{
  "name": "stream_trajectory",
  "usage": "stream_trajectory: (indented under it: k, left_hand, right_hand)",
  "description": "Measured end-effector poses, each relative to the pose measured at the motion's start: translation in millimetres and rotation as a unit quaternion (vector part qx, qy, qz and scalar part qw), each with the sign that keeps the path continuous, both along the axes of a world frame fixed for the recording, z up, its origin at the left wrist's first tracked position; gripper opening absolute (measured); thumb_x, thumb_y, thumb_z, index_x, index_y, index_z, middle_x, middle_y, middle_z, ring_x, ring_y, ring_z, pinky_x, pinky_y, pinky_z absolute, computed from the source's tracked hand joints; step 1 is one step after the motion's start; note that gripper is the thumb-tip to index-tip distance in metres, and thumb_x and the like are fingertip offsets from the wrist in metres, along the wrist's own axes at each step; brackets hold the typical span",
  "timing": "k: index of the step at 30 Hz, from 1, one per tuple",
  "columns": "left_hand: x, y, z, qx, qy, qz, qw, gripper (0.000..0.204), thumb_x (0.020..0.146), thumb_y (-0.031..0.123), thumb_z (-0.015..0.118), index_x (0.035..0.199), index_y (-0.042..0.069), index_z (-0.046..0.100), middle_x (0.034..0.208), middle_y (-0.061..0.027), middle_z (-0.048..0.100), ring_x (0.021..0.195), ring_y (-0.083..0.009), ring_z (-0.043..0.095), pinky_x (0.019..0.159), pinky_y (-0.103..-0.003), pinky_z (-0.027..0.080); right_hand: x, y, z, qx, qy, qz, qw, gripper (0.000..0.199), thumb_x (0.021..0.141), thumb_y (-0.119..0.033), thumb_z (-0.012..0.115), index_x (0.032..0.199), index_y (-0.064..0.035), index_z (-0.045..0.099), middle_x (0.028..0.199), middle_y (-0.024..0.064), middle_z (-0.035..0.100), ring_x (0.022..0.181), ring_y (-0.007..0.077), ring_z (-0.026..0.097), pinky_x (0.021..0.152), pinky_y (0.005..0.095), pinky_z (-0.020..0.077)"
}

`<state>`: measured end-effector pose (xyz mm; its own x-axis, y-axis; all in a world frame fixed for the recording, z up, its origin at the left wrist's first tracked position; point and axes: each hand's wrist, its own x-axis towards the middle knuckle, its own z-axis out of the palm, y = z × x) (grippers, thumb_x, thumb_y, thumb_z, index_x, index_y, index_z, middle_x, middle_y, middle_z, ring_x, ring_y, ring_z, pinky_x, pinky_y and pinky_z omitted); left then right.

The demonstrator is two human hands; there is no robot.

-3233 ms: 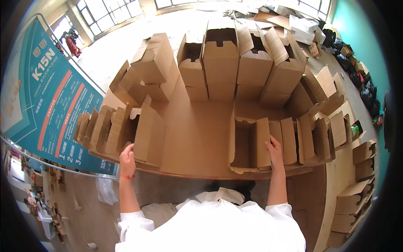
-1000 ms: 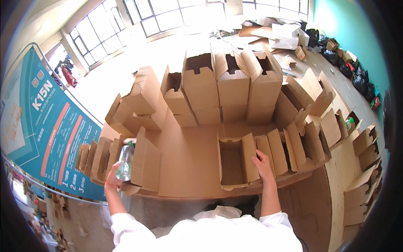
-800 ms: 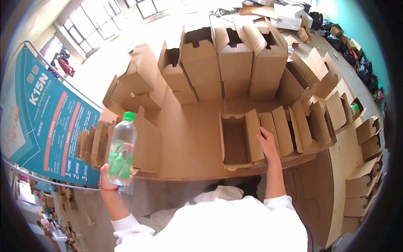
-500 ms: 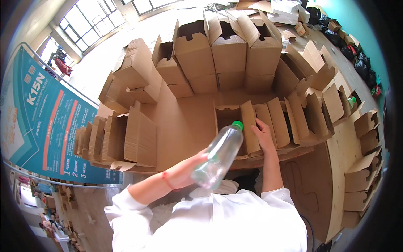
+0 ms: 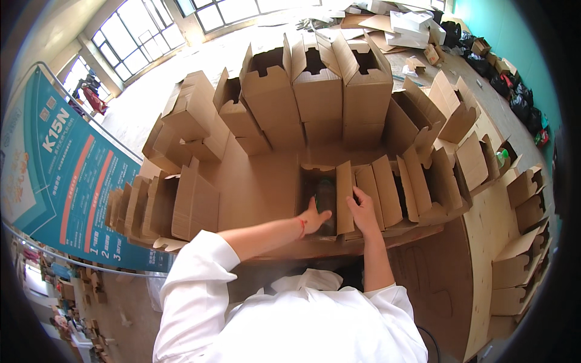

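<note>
A clear plastic bottle (image 5: 326,189) stands inside an open cardboard box (image 5: 319,168), dim in its shade. My left hand (image 5: 314,218) is at the near side of that box, thumb and fingers spread over the bottle's near part; whether they touch it is unclear. A bit of green shows by the fingertips. My right hand (image 5: 363,212) grips the raised flap (image 5: 345,196) on the box's right side, its fingers partly hidden in the gap behind.
More open boxes (image 5: 417,184) run to the right in the same row. Tall boxes (image 5: 318,91) line the far side of the cardboard-covered table (image 5: 251,187). At left stand several boxes (image 5: 195,202) and a teal banner (image 5: 72,181). A plywood board (image 5: 484,242) carries further boxes.
The bottle has gone from above the table's near edge down into the box. My left hand moved forward with it and its fingers have spread. My right hand stays at the flap.
</note>
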<state>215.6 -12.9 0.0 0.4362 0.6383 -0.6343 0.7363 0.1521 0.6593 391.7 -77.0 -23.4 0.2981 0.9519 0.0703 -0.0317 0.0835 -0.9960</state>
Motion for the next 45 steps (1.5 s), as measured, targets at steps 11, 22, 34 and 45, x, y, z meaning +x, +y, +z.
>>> stream_trajectory:
  k: [11,22,34,45]
  left_hand:
    - [-28.8,-29.8,102.3,0.266,0.109,-0.487,0.825,0.075,0.079,0.041,0.069,0.14,0.007,0.043,0.135,-0.0223,0.049,0.132,-0.0316,0.042,0.115,-0.044,0.023]
    - [-22.6,-17.9,31.1,0.49,-0.142,-0.1,0.854,0.086,0.081,0.012,0.062,0.15,0.002,0.011,0.148,-0.0251,0.026,0.136,-0.0406,0.029,0.112,-0.047,0.027]
    - [-24.5,-15.4,-5.5,0.468,-0.212,0.045,0.857,0.066,0.083,0.003,0.056,0.144,0.0,0.031,0.135,-0.0234,0.047,0.129,-0.037,0.042,0.112,-0.043,0.028]
    - [-27.9,-22.3,-51.1,-0.039,-0.392,0.199,0.897,0.068,0.099,0.031,0.048,0.15,0.002,0.015,0.145,-0.019,0.037,0.132,-0.0258,0.039,0.11,-0.035,0.031]
  right_hand:
    - [2.3,-2.5,-0.7,-0.01,-0.012,-0.007,1.0,0.034,0.087,-0.005,0.055,0.12,0.0047,0.057,0.11,0.0109,0.059,0.103,0.0179,0.055,0.089,0.0276,0.0428]
    - [-24.3,-1.9,45.7,0.06,-0.377,-0.023,0.924,0.049,0.094,-0.024,0.053,0.136,-0.0002,0.044,0.133,0.0186,0.052,0.131,0.0318,0.041,0.113,0.0433,0.0243]
    - [-68.4,3.1,19.8,-0.028,-0.555,0.044,0.83,0.048,0.093,-0.02,0.05,0.135,0.0011,0.044,0.137,0.017,0.048,0.133,0.0295,0.039,0.114,0.0445,0.0233]
    - [-87.9,-27.9,35.9,-0.027,-0.567,0.034,0.822,0.054,0.086,-0.023,0.06,0.135,-0.0051,0.046,0.141,0.0166,0.043,0.135,0.0341,0.034,0.115,0.0504,0.019]
